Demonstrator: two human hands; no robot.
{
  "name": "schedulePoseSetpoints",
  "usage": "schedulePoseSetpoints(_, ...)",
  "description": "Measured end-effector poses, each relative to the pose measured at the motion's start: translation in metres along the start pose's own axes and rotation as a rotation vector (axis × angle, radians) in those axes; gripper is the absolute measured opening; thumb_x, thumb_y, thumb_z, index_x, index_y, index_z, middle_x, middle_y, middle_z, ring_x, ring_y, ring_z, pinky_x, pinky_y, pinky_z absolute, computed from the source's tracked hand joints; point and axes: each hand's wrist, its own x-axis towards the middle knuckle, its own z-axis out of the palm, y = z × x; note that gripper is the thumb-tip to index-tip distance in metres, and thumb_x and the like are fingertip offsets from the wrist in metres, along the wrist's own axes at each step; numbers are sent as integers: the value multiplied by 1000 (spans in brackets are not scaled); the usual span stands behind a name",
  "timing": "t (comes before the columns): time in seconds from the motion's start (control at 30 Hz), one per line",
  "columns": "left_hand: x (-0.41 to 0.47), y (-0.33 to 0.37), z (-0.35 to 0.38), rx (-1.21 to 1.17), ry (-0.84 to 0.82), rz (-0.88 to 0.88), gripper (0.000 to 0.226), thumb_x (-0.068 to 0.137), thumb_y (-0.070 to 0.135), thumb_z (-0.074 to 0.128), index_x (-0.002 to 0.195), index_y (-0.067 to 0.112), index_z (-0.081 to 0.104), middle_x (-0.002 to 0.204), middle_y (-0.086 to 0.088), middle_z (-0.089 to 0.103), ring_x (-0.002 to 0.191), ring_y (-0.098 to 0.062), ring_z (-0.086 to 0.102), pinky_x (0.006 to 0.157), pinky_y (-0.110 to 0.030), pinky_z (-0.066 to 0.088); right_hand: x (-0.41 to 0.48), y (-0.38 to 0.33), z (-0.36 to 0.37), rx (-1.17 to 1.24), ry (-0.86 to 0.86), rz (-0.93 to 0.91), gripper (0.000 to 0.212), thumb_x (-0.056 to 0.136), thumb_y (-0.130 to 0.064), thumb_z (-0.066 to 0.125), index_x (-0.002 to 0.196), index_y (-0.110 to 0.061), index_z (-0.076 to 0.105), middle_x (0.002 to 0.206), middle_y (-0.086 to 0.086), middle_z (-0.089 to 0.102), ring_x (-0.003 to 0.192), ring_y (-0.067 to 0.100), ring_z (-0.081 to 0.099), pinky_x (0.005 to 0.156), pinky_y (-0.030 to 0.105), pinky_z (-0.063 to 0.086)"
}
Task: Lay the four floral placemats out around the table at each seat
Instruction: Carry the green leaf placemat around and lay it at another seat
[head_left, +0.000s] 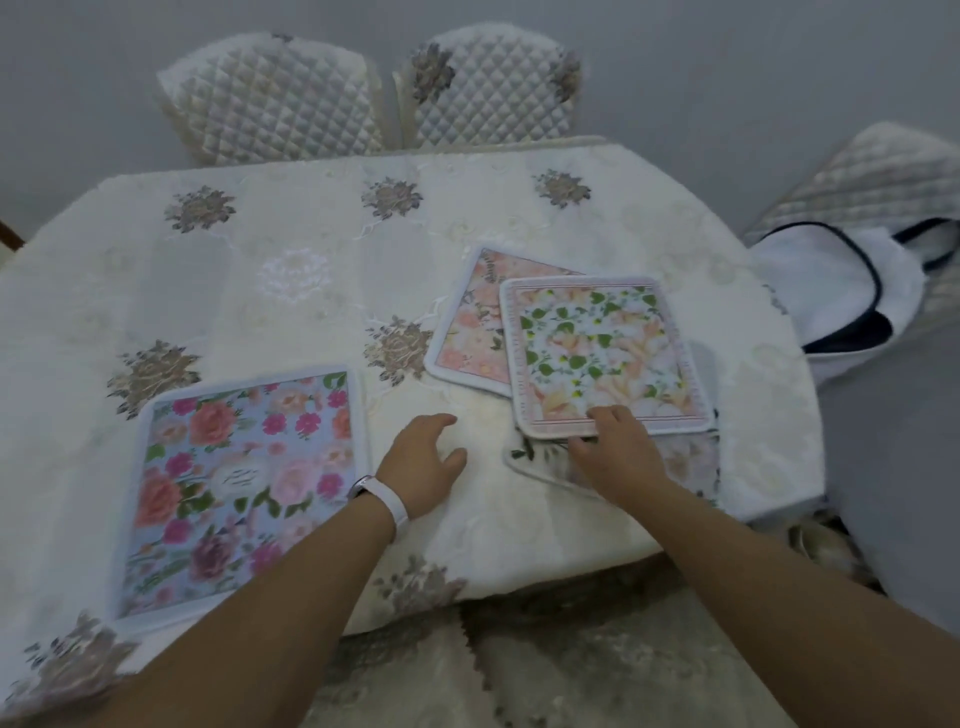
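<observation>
A blue placemat with pink and red flowers (244, 483) lies flat at the near left of the table (291, 291). At the near right, a green-leaf placemat (602, 353) overlaps a pink one (478, 327). A paler placemat (685, 467) lies beneath them by the table's edge, partly hidden by my right arm. My right hand (618, 447) rests on the near edge of the green-leaf placemat, fingers curled at its border. My left hand (423, 462), with a white wristband, hovers open over the bare cloth between the mats.
The table wears a cream cloth with embroidered grey flowers. Two quilted chairs (270, 98) (488, 88) stand at the far side. Another chair at the right holds a white bag with dark trim (831, 291). A patterned rug (571, 675) lies below.
</observation>
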Motion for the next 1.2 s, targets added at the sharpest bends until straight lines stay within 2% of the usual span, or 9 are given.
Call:
schedulePoseSetpoints(0.17,37,53,46,-179,74,-168,45,88,34,59,131,23,50,132,-4,55,106,-17,53,85,-33,43,33,67,-27,92,8,108,57,89,-44,51,137,-14,45,140,12,42,124,33,42,95,47,42)
schedulePoseSetpoints(0.3,63,79,72,-250,121,-244,44,88,32,59,130,21,50,121,-1,59,95,-16,57,81,-35,49,62,99,-37,150,17,123,53,86,-40,53,131,-12,48,132,14,46,116,34,46,91,45,44)
schedulePoseSetpoints(0.47,94,93,87,-341,261,-396,45,88,27,58,130,19,46,99,4,60,73,-14,62,55,-26,47,96,126,-44,159,32,134,54,86,-41,54,129,-10,49,126,15,45,113,33,44,85,42,41)
schedulePoseSetpoints(0.57,104,97,90,-349,354,-437,37,84,24,62,119,19,52,95,5,63,77,-12,61,59,-26,48,112,132,-47,183,72,138,50,84,-40,58,123,-9,51,123,15,47,112,35,45,83,42,41)
schedulePoseSetpoints(0.67,113,105,93,-370,362,-448,35,83,21,64,115,20,51,99,1,61,84,-20,61,69,-34,50,123,134,-52,290,61,164,56,85,-36,60,130,-5,46,128,19,46,117,37,44,89,43,42)
schedulePoseSetpoints(0.73,118,111,94,-370,376,-461,32,86,18,61,116,18,50,99,-1,59,85,-22,59,68,-33,48,131,136,-57,369,42,191,58,86,-33,61,133,-4,44,128,19,48,114,36,49,90,40,46)
schedulePoseSetpoints(0.87,117,117,96,-366,392,-459,21,88,12,55,106,21,48,89,4,59,76,-14,57,54,-28,41,137,141,-66,690,-39,285,33,90,-18,57,121,-5,56,110,11,64,88,28,64,63,29,48)
schedulePoseSetpoints(1.0,106,119,95,-400,396,-432,23,86,8,55,104,23,49,91,7,60,78,-12,57,54,-26,42,129,142,-63,680,-26,230,16,94,-14,51,107,-8,57,98,5,63,72,17,60,49,24,42)
schedulePoseSetpoints(1.2,78,112,75,-443,442,-401,23,87,12,51,103,27,52,102,1,66,89,-17,62,62,-28,47,109,114,-60,728,-30,171,6,97,-16,48,100,-20,51,85,-12,57,70,7,58,43,19,40)
